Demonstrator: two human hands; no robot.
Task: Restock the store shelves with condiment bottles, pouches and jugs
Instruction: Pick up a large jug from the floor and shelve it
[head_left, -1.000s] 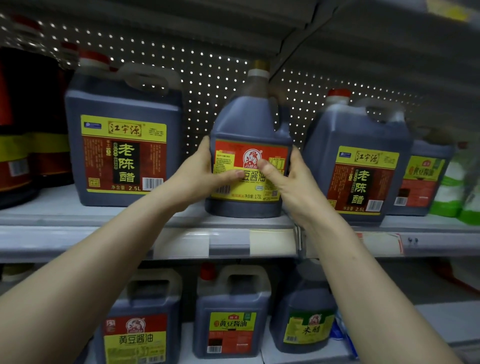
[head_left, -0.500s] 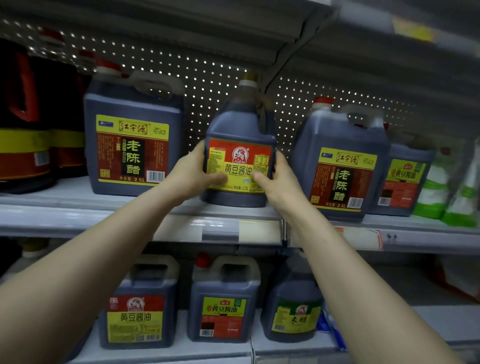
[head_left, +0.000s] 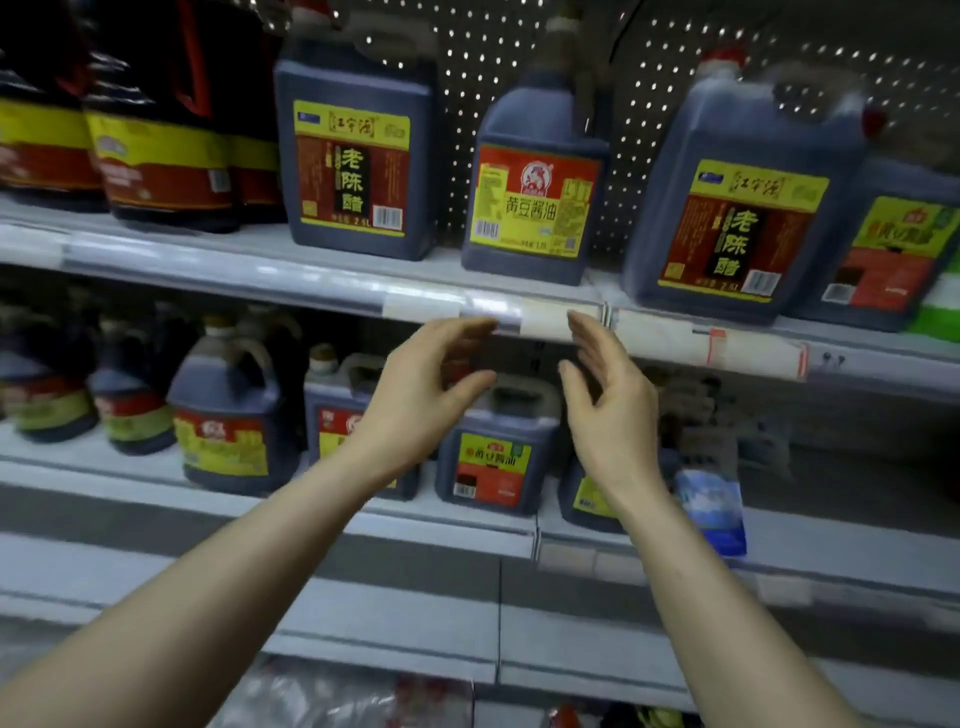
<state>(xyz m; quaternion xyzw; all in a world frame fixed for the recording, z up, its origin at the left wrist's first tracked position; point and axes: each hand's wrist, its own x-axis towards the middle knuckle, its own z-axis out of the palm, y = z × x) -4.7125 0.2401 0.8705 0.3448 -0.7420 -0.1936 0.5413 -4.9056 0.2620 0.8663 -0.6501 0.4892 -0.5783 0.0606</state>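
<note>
A dark soy sauce jug (head_left: 535, 192) with a red and yellow label stands upright on the upper shelf (head_left: 311, 283), between two larger vinegar jugs (head_left: 358, 150) (head_left: 743, 208). My left hand (head_left: 423, 395) and my right hand (head_left: 610, 405) hover below the shelf edge, in front of the lower shelf. Both hands hold nothing, fingers spread and palms facing each other. Neither touches the jug.
Dark bottles with red handles (head_left: 156, 130) fill the upper shelf's left end. More soy sauce jugs (head_left: 491, 457) (head_left: 228, 421) and a blue pouch (head_left: 714, 509) sit on the lower shelf (head_left: 104, 467). Price-tag strips (head_left: 748, 351) run along the shelf edge. A perforated back panel (head_left: 467, 78) closes the rear.
Both hands let go of the soy sauce jug and dropped down below the shelf edge. The jug now stands free on the shelf. The camera has tilted downward.
</note>
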